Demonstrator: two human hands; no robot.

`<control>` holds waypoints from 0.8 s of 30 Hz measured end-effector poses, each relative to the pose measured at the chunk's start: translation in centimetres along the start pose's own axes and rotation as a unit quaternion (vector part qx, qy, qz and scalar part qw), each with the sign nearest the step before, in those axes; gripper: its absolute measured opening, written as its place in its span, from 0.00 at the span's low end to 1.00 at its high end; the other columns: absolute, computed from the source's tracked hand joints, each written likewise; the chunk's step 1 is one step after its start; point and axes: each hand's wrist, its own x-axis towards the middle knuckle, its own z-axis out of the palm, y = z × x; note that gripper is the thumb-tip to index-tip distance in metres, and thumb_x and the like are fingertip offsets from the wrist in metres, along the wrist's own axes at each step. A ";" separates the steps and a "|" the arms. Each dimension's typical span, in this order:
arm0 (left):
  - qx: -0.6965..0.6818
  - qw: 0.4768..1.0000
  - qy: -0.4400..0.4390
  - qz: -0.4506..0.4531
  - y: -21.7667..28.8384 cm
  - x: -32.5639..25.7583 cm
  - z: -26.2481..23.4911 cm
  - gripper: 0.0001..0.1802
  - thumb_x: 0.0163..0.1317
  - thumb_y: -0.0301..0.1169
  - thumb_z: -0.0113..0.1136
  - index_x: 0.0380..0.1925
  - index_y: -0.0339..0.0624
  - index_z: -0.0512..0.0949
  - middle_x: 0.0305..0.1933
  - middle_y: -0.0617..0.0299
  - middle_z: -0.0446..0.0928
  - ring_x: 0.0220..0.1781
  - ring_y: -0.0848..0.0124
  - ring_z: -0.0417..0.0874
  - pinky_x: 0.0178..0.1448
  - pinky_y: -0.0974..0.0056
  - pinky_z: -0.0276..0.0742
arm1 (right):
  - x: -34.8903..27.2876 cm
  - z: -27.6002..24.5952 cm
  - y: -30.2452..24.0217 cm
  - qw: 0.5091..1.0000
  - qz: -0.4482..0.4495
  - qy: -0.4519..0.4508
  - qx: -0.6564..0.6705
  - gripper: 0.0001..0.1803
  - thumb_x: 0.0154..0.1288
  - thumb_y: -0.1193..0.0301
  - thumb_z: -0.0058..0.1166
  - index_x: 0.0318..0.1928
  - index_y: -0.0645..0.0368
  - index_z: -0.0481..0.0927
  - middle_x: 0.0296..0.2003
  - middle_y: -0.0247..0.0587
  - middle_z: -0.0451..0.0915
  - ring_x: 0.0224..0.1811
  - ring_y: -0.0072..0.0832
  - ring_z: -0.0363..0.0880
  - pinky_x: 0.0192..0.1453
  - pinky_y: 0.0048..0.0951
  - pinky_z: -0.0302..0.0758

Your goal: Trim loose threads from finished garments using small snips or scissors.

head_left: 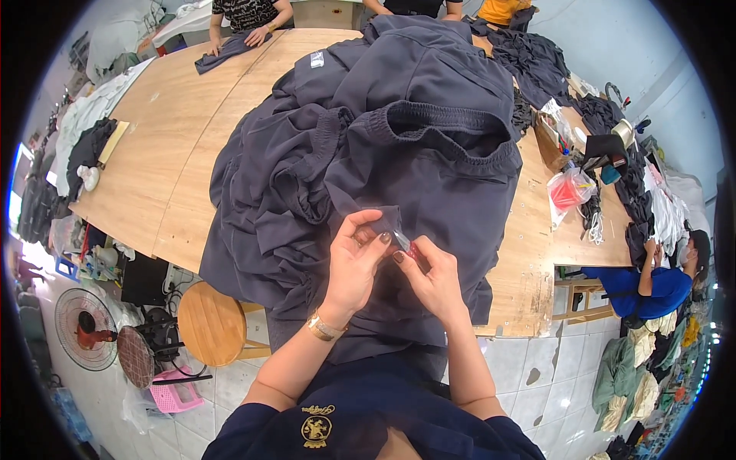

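Observation:
A large heap of dark grey garments lies before me. On top, a garment with an elastic waistband (452,123) has its waist opening facing up. My left hand (354,264) is closed on a small edge of dark grey cloth (381,219), pinched between fingers and thumb. Close beside it, my right hand (431,277) grips a small tool (402,240) with a silvery tip and a red part, much like thread snips. Its fingers hide most of the tool. The tip is right by the pinched cloth; I cannot tell whether they touch.
The wooden table (176,130) extends beyond the heap. At the far edge a person's hands (257,37) rest on dark cloth. A clear bag with something red (571,188) lies to the right. A round stool (211,323) and a fan (87,330) stand at lower left. A person in blue (640,287) sits right.

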 end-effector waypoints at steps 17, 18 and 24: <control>0.054 0.998 -0.013 0.013 0.3 -0.2 0.1 0.19 0.63 0.18 0.53 0.54 0.39 0.65 0.44 0.59 0.76 0.44 0.73 0.79 0.49 0.68 0.77 | 0.1 -0.2 0.3 1.000 -0.018 0.014 0.021 0.14 0.61 0.66 0.57 0.27 0.63 0.71 0.17 0.45 0.68 0.17 0.35 0.67 0.24 0.32 0.64; 0.054 0.998 -0.012 0.013 0.3 -0.2 0.1 0.19 0.63 0.18 0.53 0.54 0.39 0.65 0.44 0.59 0.76 0.44 0.73 0.79 0.49 0.68 0.77 | 0.0 -0.4 0.4 0.999 0.011 0.003 0.043 0.14 0.62 0.67 0.57 0.28 0.64 0.71 0.16 0.39 0.66 0.17 0.25 0.63 0.23 0.27 0.61; 0.069 0.998 0.008 0.002 0.3 -0.1 -0.5 0.20 0.63 0.18 0.53 0.54 0.40 0.66 0.44 0.61 0.75 0.43 0.75 0.79 0.45 0.69 0.79 | -0.3 -0.3 1.6 0.968 0.099 0.036 0.226 0.13 0.66 0.66 0.54 0.29 0.61 0.69 0.20 0.25 0.64 0.21 0.11 0.56 0.24 0.18 0.57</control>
